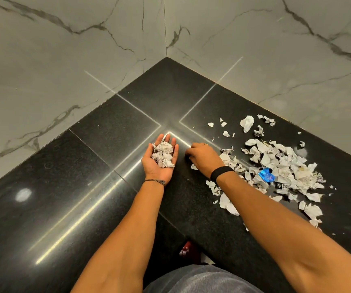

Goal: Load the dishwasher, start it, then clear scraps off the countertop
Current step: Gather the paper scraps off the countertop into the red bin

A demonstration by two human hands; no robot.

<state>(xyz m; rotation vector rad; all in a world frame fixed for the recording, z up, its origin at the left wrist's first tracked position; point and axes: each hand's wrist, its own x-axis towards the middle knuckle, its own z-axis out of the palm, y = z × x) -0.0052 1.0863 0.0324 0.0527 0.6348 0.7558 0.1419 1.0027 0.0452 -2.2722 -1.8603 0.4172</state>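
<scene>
Head view: the left hand lies palm up over the black countertop, near its inner corner, fingers relaxed, cradling a heap of crumpled paper scraps. The right hand is just beside it, palm down with its fingers curled against the surface; whether they pinch anything I cannot tell. The scrap pile, with a blue wrapper in it, spreads toward the surface's right edge.
</scene>
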